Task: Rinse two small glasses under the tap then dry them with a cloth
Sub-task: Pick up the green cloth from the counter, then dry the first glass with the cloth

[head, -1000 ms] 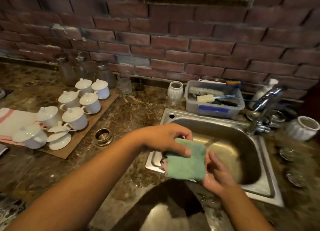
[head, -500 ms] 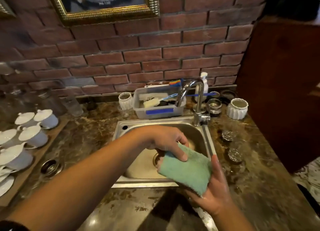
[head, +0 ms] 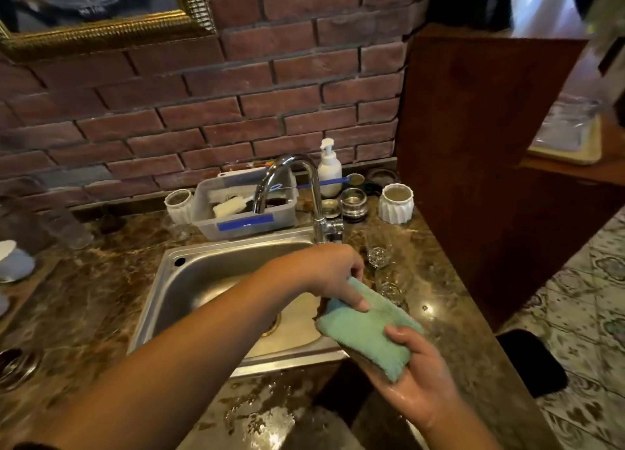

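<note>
Left hand (head: 321, 273) pinches the cloth (head: 365, 331) at its far end, thumb on top. Right hand (head: 419, 385) cups the near end from below, thumb curled over. The cloth is green, fuzzy, folded thick and rectangular, over the front right corner of the steel sink (head: 236, 245). Clear faceted far glass (head: 378, 255) and near glass (head: 392, 282) stand just right of the sink on the wet marble counter (head: 439, 328), close together. The curved chrome tap (head: 316, 196) is at the sink's back right. The smooth basin floor shows left of the hands.
</note>
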